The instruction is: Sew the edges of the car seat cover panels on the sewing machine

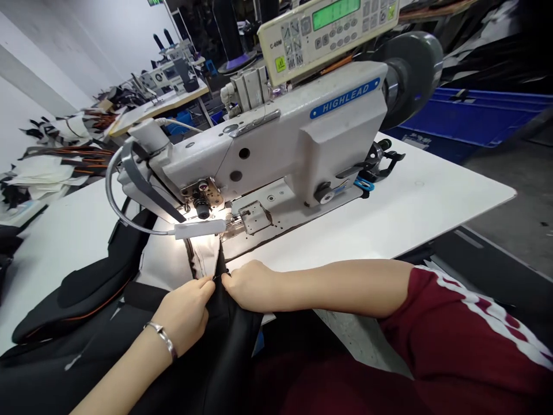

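A black padded cover [173,369] with white backing spreads over my lap and the table's front edge. My left hand [185,311], with a metal bracelet on its wrist, pinches the cover's black edge just in front of the sewing machine [276,144]. Close beside it, my right hand [253,286] is closed on the same edge, fingertips almost meeting the left ones. What lies right between the fingertips is small and dark. Beyond the hands, a white strip [205,253] of the piece runs under the lit needle area. The needle itself is hidden behind the white lamp [201,229].
A control panel [328,34] with a green display sits above the machine, and a dark handwheel [415,75] is at its right end. The white tabletop [432,190] extends rightward. Blue bins [475,115] stand behind it. Stacked fabric pieces [47,173] lie at far left.
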Available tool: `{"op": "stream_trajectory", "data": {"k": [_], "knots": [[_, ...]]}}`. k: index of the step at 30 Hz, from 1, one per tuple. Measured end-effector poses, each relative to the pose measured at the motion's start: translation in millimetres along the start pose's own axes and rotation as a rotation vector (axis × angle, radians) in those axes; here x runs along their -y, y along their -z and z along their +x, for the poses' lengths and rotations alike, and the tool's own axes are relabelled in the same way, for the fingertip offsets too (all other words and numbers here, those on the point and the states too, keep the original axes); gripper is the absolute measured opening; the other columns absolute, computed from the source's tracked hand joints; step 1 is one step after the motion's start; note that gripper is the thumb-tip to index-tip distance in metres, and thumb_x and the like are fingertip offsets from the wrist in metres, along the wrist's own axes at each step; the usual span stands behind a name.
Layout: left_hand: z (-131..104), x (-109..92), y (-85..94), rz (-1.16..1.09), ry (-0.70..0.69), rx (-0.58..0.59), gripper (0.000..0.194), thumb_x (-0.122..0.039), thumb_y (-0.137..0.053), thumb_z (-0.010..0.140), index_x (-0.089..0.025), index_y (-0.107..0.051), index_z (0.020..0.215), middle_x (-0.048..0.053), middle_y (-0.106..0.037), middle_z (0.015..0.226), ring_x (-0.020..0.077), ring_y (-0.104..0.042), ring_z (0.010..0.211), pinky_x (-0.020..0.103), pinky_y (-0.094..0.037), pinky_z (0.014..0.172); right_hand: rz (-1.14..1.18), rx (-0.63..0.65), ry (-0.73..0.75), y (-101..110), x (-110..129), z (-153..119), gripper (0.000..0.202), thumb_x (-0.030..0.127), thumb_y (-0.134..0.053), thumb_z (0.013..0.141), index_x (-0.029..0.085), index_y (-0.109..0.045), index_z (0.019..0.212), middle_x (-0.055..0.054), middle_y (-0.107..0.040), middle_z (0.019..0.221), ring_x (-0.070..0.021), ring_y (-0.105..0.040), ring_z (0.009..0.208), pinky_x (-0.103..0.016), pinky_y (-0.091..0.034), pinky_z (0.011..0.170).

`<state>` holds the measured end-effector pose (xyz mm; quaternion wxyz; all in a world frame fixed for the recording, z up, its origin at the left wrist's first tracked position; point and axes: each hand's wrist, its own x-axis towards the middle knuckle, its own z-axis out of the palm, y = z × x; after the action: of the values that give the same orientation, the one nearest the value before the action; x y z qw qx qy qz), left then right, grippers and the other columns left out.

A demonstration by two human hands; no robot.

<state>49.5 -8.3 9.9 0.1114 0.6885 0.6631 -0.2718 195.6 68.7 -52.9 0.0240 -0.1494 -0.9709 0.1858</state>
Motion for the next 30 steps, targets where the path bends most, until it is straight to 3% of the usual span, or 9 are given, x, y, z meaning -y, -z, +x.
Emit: {"op": "stream_trajectory", "data": {"k": [4, 7, 11, 14, 16, 18, 21, 25, 30], "knots": [[5, -9, 18.7, 0.033, 0.026, 0.136, 0.034, 0.003, -0.042, 0.078, -0.014, -0.062, 0.101, 0.011, -0.068, 0.1, 0.0254, -0.065, 0.099, 0.038, -0.054, 0.088, -0.01, 0.02, -0.001, 3, -1, 1, 0.022, 0.005, -0.042, 0.085, 0.009, -0.06, 0.098, -0.011, -0.069, 0.089, -0.0235, -0.068, 0.079, -0.031, -0.04, 0.052], [4, -6, 1.0, 0.062, 0.019, 0.044, 0.053, 0.005, -0.044, 0.075, -0.01, -0.058, 0.124, 0.017, -0.061, 0.129, 0.0279, -0.058, 0.119, 0.042, -0.049, 0.101, -0.017, 0.015, 0.006, 4, -2, 1, 0.022, 0.006, -0.042, 0.087, 0.009, -0.06, 0.099, -0.011, -0.07, 0.088, -0.024, -0.068, 0.078, -0.032, -0.04, 0.052], [-5, 14, -24.4, 0.113, 0.054, -0.074, 0.078, 0.01, -0.038, 0.071, -0.018, -0.044, 0.144, 0.01, -0.038, 0.154, 0.0288, -0.037, 0.141, 0.047, -0.043, 0.11, -0.021, 0.007, 0.012, 2, -1, 2, 0.022, 0.005, -0.04, 0.087, 0.009, -0.06, 0.098, -0.012, -0.07, 0.087, -0.0242, -0.068, 0.077, -0.031, -0.041, 0.052], [-8, 17, -10.2, 0.065, 0.077, 0.031, 0.063, 0.009, -0.033, 0.076, -0.018, -0.061, 0.127, 0.012, -0.067, 0.121, 0.0264, -0.063, 0.112, 0.04, -0.054, 0.093, -0.011, 0.013, 0.002, 0, -1, 3, 0.02, 0.005, -0.043, 0.086, 0.009, -0.059, 0.097, -0.01, -0.069, 0.086, -0.0242, -0.068, 0.076, -0.031, -0.042, 0.053], [-6, 9, 8.5, 0.076, 0.085, 0.05, 0.051, 0.006, -0.035, 0.078, -0.016, -0.067, 0.112, 0.011, -0.071, 0.094, 0.0278, -0.068, 0.095, 0.042, -0.056, 0.084, -0.02, 0.008, -0.002, 0, -1, 2, 0.021, 0.006, -0.043, 0.087, 0.009, -0.06, 0.1, -0.01, -0.07, 0.086, -0.0244, -0.068, 0.076, -0.031, -0.044, 0.054], [0, -2, 22.4, 0.076, 0.061, 0.043, 0.045, 0.004, -0.039, 0.078, -0.014, -0.067, 0.107, 0.012, -0.07, 0.09, 0.0292, -0.068, 0.095, 0.042, -0.056, 0.083, -0.031, 0.002, 0.006, 0, -2, 1, 0.024, 0.007, -0.042, 0.089, 0.008, -0.06, 0.105, -0.01, -0.07, 0.087, -0.0248, -0.068, 0.077, -0.032, -0.045, 0.055], [9, -11, 23.3, 0.031, 0.011, 0.063, 0.049, 0.003, -0.042, 0.076, -0.013, -0.064, 0.116, 0.015, -0.065, 0.112, 0.0284, -0.068, 0.092, 0.042, -0.057, 0.081, -0.033, 0.014, 0.022, 1, -2, 0, 0.027, 0.006, -0.042, 0.089, 0.007, -0.06, 0.108, -0.01, -0.07, 0.088, -0.0247, -0.068, 0.078, -0.033, -0.045, 0.055], [13, 1, 3.9, -0.073, -0.026, 0.013, 0.063, -0.001, -0.047, 0.072, -0.019, -0.056, 0.132, 0.01, -0.043, 0.15, 0.0272, -0.067, 0.106, 0.04, -0.057, 0.092, -0.033, 0.034, 0.041, 4, -3, 0, 0.028, 0.004, -0.04, 0.088, 0.008, -0.062, 0.106, -0.012, -0.07, 0.092, -0.0241, -0.068, 0.08, -0.031, -0.044, 0.054], [15, 16, -5.1, -0.189, -0.057, -0.033, 0.07, -0.001, -0.048, 0.067, -0.022, -0.056, 0.134, 0.004, -0.042, 0.152, 0.0236, -0.058, 0.122, 0.03, -0.053, 0.099, -0.022, 0.057, 0.03, 7, -4, 2, 0.029, 0.003, -0.041, 0.086, 0.006, -0.063, 0.104, -0.013, -0.069, 0.09, -0.0229, -0.067, 0.077, -0.031, -0.044, 0.053]]}}
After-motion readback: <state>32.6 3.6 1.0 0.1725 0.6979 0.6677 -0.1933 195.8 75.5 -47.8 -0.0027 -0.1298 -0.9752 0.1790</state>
